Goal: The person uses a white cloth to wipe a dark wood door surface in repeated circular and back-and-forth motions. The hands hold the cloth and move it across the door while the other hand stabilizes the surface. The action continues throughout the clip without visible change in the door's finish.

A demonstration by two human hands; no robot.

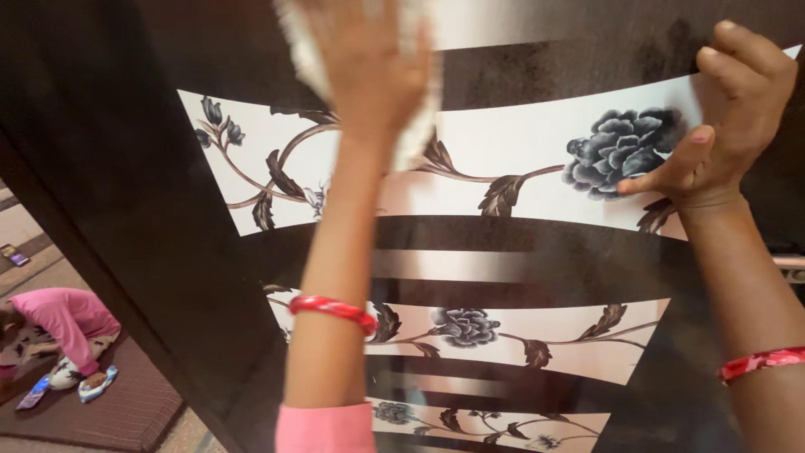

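Pressing a white cloth flat against the dark glossy door panel, our left hand sits high on the surface, near the top edge of the view. Its fingers run out of the frame, so we cannot tell whether they are spread or together; the cloth shows only as pale edges on either side of the palm. Our right hand rests against the same panel at the upper right, beside the large grey printed flower, with the fingers curled loosely together, the thumb pointing toward the flower, and nothing held in it.

Progress, as we judge it: the wiping is under way at the top of the panel. The upper white floral band looks clean and bright where the cloth lies. The dark stripe below it shows a faint haze, and the lower floral bands are not touched by either hand, so we judge the lower part is left to do.

Limits of the view: motion blur softens the left hand and the cloth. Both forearms, each with a red bangle, cover parts of the pattern. At lower left another person in pink crouches on a brown mat; what that person handles is too small to make out.
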